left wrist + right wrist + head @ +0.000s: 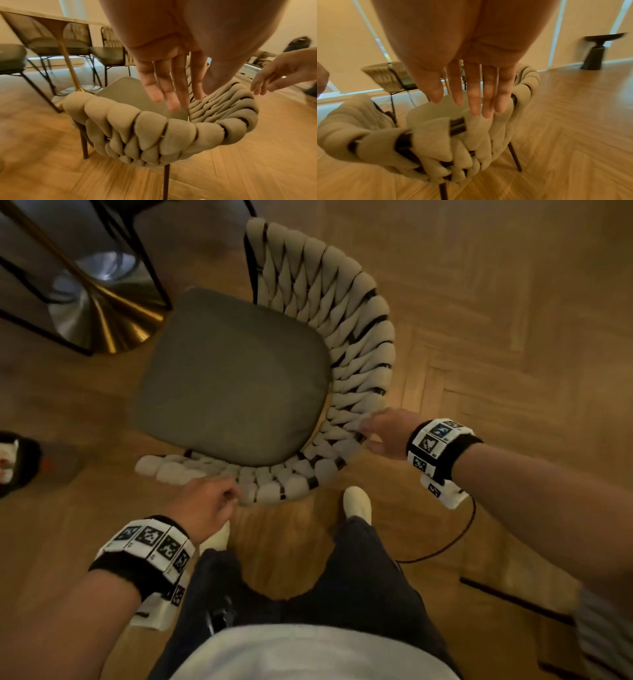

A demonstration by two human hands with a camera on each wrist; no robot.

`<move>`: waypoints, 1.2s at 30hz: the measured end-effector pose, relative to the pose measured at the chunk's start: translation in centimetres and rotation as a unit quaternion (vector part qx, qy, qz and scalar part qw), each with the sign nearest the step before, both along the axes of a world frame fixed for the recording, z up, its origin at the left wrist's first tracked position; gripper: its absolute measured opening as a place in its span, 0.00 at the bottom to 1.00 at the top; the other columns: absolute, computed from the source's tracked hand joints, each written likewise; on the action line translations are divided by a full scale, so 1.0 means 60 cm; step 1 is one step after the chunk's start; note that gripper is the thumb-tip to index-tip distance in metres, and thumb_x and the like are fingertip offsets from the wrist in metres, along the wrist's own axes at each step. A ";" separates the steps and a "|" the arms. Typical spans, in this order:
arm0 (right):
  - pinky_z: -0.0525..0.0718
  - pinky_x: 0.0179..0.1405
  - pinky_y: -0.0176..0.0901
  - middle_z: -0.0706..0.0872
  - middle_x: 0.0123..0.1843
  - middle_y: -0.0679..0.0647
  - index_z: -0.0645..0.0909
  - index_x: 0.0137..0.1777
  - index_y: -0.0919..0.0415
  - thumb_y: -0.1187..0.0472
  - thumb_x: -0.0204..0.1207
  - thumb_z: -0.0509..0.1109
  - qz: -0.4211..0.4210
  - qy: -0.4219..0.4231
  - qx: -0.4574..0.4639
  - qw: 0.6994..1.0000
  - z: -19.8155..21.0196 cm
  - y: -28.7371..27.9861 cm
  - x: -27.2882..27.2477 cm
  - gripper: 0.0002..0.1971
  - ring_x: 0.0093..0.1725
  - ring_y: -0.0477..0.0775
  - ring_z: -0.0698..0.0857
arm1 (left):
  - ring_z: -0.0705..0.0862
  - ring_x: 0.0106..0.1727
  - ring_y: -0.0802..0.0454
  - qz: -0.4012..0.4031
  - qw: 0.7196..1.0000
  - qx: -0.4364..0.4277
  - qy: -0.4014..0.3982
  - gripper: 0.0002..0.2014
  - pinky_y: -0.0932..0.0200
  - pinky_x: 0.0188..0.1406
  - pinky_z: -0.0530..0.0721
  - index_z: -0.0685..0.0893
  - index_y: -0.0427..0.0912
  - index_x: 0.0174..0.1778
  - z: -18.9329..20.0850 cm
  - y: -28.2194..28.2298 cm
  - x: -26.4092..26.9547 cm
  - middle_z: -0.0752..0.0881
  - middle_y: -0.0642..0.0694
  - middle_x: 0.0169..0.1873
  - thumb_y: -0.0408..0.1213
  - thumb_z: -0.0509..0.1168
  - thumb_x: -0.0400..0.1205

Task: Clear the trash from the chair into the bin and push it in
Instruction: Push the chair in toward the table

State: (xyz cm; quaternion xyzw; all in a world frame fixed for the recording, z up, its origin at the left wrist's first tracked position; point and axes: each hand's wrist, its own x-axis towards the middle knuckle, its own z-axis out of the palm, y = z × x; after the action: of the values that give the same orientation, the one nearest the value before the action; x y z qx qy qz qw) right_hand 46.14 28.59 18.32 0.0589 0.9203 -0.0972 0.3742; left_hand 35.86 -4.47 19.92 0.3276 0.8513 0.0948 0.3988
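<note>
The room is dim and warm, tinted amber on the wooden floor [513, 302]. Pale daylight enters low behind the chairs in the left wrist view. Motion blur smears both hands and the floor's edges. The wrist views bulge with wide-angle distortion; the nearest palm [471, 33] is soft.

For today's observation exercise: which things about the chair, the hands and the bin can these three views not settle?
- Bin: in no view.
- Left hand: touch on chair back blurred in head view.
- Right hand: fingertips' contact blurred.
- Table: top cut off by the head view's edge.
</note>
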 end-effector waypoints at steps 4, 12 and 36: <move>0.82 0.55 0.56 0.79 0.61 0.59 0.76 0.65 0.59 0.45 0.79 0.61 0.117 0.064 -0.002 0.991 -0.018 0.085 -0.023 0.21 0.58 0.62 0.79 | 0.80 0.47 0.50 0.100 0.995 -0.006 -0.008 0.03 0.52 0.43 0.79 0.79 0.56 0.46 -0.017 0.084 0.064 0.80 0.54 0.42 0.43 0.63 0.79; 0.72 0.71 0.55 0.80 0.65 0.56 0.74 0.68 0.56 0.27 0.70 0.47 0.346 0.067 0.040 0.935 -0.072 0.196 -0.126 0.39 0.67 0.60 0.74 | 0.76 0.55 0.54 0.213 0.977 0.010 -0.001 0.13 0.54 0.55 0.78 0.76 0.55 0.57 -0.062 0.254 0.144 0.78 0.55 0.54 0.54 0.58 0.80; 0.82 0.47 0.52 0.87 0.54 0.53 0.77 0.63 0.51 0.14 0.58 0.44 0.384 0.046 0.008 0.922 -0.141 -0.085 -0.159 0.49 0.48 0.59 0.83 | 0.84 0.53 0.51 0.045 0.990 -0.090 0.102 0.39 0.52 0.47 0.81 0.75 0.58 0.62 -0.163 0.011 0.074 0.85 0.54 0.57 0.78 0.41 0.67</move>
State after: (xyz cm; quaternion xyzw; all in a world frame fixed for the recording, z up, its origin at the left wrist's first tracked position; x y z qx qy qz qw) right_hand 36.59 23.51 9.86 -0.3010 0.8892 0.0589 0.3395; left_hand 40.30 -3.81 10.14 0.2599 0.9063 0.0015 0.3332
